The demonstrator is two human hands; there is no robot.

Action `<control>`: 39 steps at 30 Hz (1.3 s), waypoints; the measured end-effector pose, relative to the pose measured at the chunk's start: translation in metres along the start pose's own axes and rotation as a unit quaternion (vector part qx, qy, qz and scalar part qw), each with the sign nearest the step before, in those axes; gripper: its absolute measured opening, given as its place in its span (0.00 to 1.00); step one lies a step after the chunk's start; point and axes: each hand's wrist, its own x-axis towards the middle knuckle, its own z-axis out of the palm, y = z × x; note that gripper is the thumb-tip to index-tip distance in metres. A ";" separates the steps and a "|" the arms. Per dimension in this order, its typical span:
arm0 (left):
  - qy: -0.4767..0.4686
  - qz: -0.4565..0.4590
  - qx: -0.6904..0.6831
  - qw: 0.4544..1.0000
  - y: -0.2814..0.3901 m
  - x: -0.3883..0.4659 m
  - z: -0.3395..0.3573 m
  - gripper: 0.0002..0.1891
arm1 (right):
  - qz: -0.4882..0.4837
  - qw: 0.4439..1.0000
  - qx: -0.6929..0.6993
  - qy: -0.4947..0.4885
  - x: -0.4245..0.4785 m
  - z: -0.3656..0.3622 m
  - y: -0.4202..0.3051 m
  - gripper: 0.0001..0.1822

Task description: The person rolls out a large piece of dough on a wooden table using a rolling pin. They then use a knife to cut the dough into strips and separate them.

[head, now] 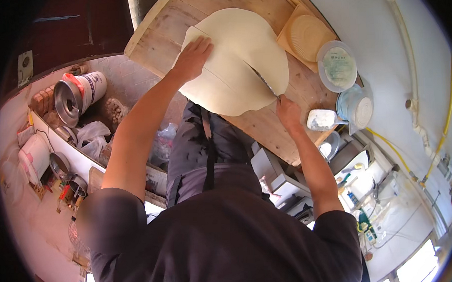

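A large, thin, round sheet of dough (238, 65) lies spread over a wooden work table (303, 81), its near edge close to the table's front edge. My right hand (289, 110) grips the handle of a long knife (263, 80). The blade lies across the right part of the dough, tip towards the sheet's middle. Two straight lines show on the dough's left half; whether they go right through, I cannot tell. My left hand (196, 57) rests palm down near the left edge, fingers extended, holding nothing.
Along the table's right side are a square wooden board (287, 38) with a round ridged piece (309, 35), a lidded plastic tub (337, 66) and a scoop of white powder (321, 120). Left of me, a white bucket (95, 86) and a metal bowl (66, 102) stand among clutter.
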 end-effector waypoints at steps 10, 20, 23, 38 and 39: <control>0.000 0.000 -0.010 1.000 -0.006 0.002 0.003 0.33 | 0.000 1.000 -0.027 -0.013 -0.006 -0.006 0.019 0.14; 0.017 0.016 -0.019 1.000 -0.001 0.002 0.004 0.28 | -0.022 0.999 0.044 0.018 0.015 -0.048 -0.030 0.13; 0.041 0.031 -0.040 0.998 0.007 0.016 0.002 0.26 | -0.053 0.998 0.015 0.034 0.061 -0.063 -0.068 0.13; 0.055 0.009 -0.071 0.996 0.019 0.083 -0.013 0.27 | -0.051 0.992 -0.114 0.007 0.175 -0.106 -0.158 0.11; 0.055 0.010 -0.069 0.996 0.019 0.086 -0.011 0.26 | -0.049 0.992 -0.115 0.002 0.176 -0.106 -0.158 0.11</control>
